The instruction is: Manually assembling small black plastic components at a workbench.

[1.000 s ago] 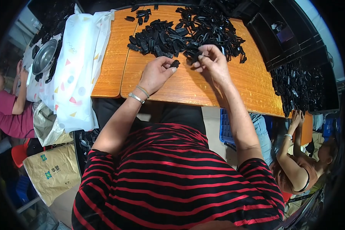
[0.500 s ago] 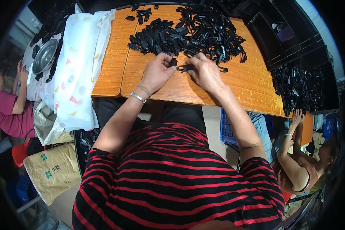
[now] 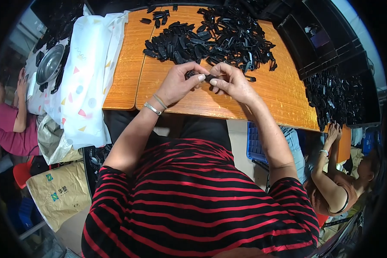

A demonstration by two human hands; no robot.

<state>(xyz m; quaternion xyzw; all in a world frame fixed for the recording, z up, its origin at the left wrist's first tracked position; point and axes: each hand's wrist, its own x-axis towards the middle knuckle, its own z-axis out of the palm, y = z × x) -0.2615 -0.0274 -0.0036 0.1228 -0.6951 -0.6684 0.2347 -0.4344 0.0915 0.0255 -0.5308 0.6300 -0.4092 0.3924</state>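
Note:
My left hand point(image 3: 180, 82) and my right hand point(image 3: 233, 83) meet above the near part of the wooden table point(image 3: 167, 105). Between them is a small black plastic part point(image 3: 208, 78), pinched by thumb and fingers on both sides. The fingers cover most of it, so I cannot tell whether it is one piece or two joined. Just beyond my hands lies a heap of small, long black plastic pieces point(image 3: 176, 43). To its right, a second heap of black frame-like pieces point(image 3: 241, 38) runs into it. One loose black piece point(image 3: 251, 79) rests beside my right hand's fingers.
White patterned sheeting point(image 3: 86, 77) covers the table's left side, with a metal bowl point(image 3: 50, 64) beyond it. At the right, a black bin point(image 3: 352, 94) holds many black parts. Co-workers sit on both sides; one person's hands point(image 3: 332, 131) reach to that bin.
My right hand has brought its black piece up to the one in my left hand, and the two hands are now together. At the far left, a co-worker's hands have shifted.

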